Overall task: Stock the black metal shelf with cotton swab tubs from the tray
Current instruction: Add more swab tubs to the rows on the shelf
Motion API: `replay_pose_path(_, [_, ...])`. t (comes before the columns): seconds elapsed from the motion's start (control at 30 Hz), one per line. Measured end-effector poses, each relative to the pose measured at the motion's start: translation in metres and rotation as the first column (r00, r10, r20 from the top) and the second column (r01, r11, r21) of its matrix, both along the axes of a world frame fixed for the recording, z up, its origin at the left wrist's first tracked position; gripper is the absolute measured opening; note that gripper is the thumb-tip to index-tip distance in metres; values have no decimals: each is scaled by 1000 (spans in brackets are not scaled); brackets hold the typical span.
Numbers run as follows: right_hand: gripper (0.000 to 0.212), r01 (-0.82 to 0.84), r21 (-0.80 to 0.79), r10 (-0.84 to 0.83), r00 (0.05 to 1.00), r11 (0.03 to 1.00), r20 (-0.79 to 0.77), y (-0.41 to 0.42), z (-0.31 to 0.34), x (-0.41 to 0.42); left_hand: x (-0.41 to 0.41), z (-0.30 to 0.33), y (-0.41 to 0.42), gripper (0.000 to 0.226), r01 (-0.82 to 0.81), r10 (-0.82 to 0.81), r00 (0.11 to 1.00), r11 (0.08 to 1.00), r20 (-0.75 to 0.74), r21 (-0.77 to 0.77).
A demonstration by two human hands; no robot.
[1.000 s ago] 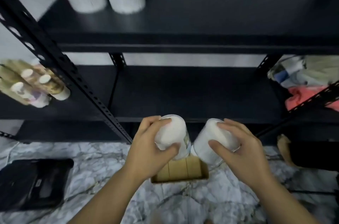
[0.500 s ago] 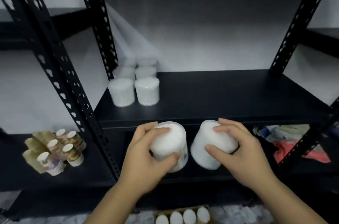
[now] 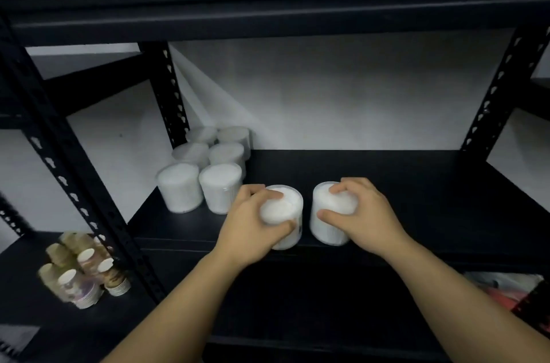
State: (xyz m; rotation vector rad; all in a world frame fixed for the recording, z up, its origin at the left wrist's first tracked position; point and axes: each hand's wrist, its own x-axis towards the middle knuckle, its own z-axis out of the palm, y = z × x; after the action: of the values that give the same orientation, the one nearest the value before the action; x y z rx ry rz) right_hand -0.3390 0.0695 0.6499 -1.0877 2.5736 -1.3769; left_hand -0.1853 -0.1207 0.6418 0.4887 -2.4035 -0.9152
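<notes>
My left hand (image 3: 253, 225) grips one white cotton swab tub (image 3: 285, 208) from above, near the front edge of the black metal shelf (image 3: 401, 184). Beside it, my right hand (image 3: 361, 215) grips a second tub (image 3: 327, 224), fingers over its top and thumb on its side. Both tubs stand upright at the shelf's front, a small gap between them. Several more tubs (image 3: 205, 166) stand in two rows at the shelf's back left corner. The tray is out of view.
Black perforated uprights (image 3: 68, 178) frame the shelf, and another shelf board (image 3: 268, 11) runs overhead. A cluster of small bottles with white caps (image 3: 84, 275) sits on the lower shelf at left. Colourful packets (image 3: 506, 288) lie on the lower shelf at right.
Both hands rose from the tray on the floor with a tub each and brought them onto the front of the shelf. The view tilted up, so the tray dropped out of sight.
</notes>
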Motion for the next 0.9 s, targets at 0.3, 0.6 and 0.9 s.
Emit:
replay_pose_path(0.3, [65, -205, 57, 211, 971, 977, -109, 5, -14, -44, -26, -7, 15, 58, -81, 81, 997, 995, 2, -58])
replay_pose_path(0.6, [34, -390, -13, 357, 856, 921, -375, 37, -10, -66, -9, 6, 33, 38, -117, 135, 991, 902, 15, -415])
replay_pose_path(0.9, [23, -415, -5, 379, 836, 910, -397, 17, -23, -81, -25, -4, 22, 24, -164, 176, 984, 887, -13, -431])
